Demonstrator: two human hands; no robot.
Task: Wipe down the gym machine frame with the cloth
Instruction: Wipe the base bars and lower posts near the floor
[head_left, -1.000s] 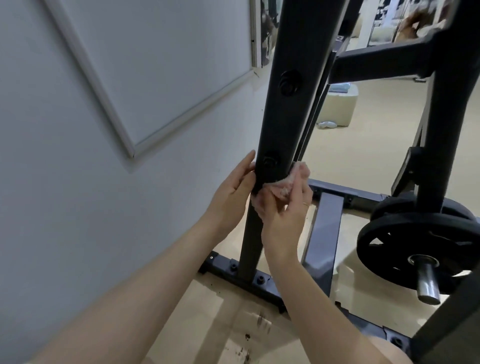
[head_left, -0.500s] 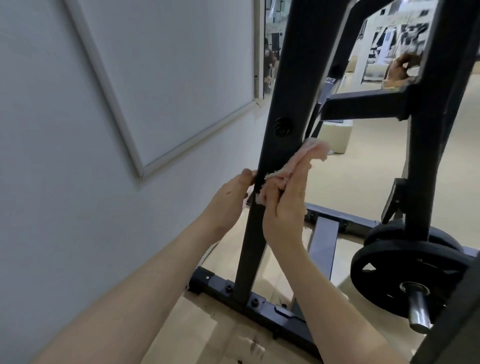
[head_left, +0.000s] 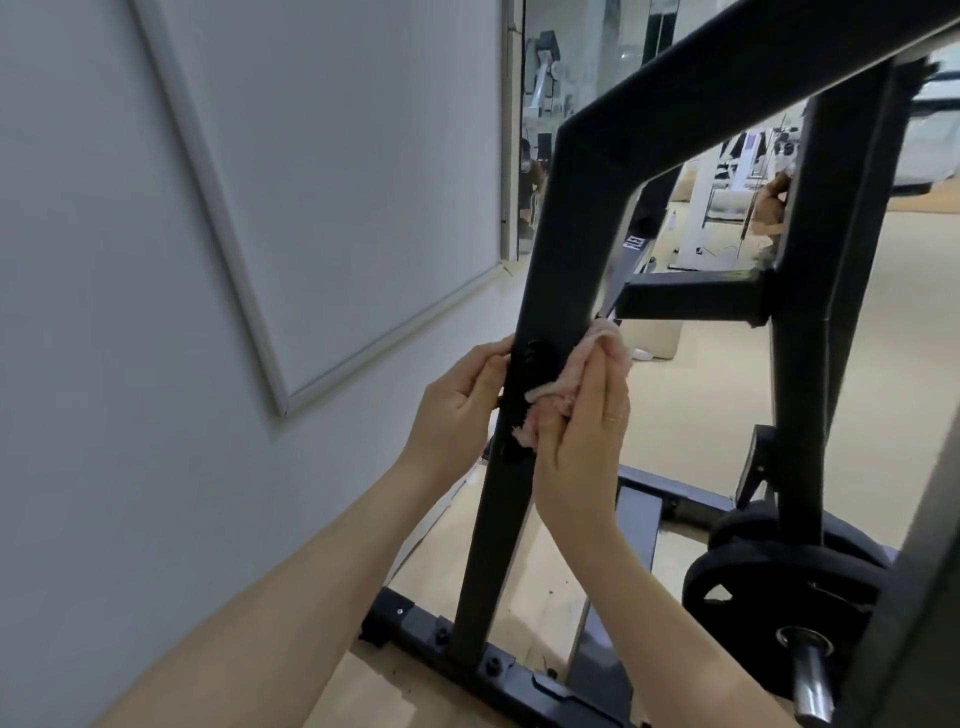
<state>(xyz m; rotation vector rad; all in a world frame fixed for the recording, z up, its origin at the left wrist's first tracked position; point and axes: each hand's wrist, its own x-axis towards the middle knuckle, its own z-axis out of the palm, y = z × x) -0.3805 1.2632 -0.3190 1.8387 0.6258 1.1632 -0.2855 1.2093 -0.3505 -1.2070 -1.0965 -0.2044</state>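
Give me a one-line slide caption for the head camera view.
Right hand presses a pink cloth against the black upright post while the left hand steadies it.

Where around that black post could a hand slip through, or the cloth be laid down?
A hand could pass through the opening between the upright and the right post, below the short crossbar. Bare floor shows there for laying the cloth down. It is tight on the wall side and beside the weight plate.

Right hand (head_left: 582, 431) presses the pink cloth (head_left: 561, 379) on the black frame upright (head_left: 566, 249) — left hand (head_left: 457, 405) grips its other edge.
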